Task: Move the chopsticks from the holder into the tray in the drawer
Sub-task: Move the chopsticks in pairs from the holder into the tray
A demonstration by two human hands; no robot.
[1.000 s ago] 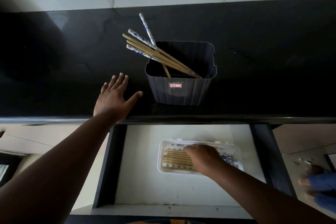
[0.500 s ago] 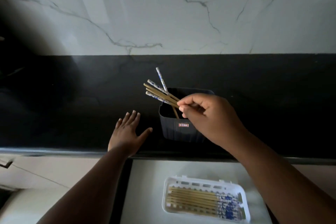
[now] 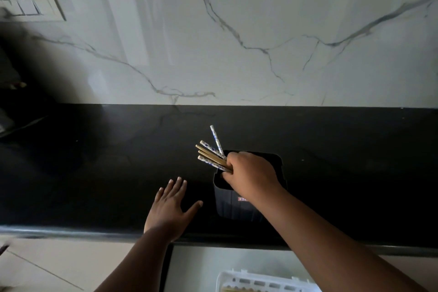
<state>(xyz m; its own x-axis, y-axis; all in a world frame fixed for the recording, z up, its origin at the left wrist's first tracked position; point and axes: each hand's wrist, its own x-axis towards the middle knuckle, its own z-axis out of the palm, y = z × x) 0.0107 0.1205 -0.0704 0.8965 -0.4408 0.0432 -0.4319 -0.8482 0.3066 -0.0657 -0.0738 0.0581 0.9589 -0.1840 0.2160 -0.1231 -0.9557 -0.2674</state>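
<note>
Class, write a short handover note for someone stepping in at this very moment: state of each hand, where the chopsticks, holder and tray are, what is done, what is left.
Right hand: fingers curled round the bundle of chopsticks at the mouth of the dark holder on the black counter.
Left hand: flat on the counter, left of the holder, holding nothing.
Tray: white, in the open drawer below; some chopsticks already lie in it.
Left: lift this bundle out and lay it in the tray.
</note>
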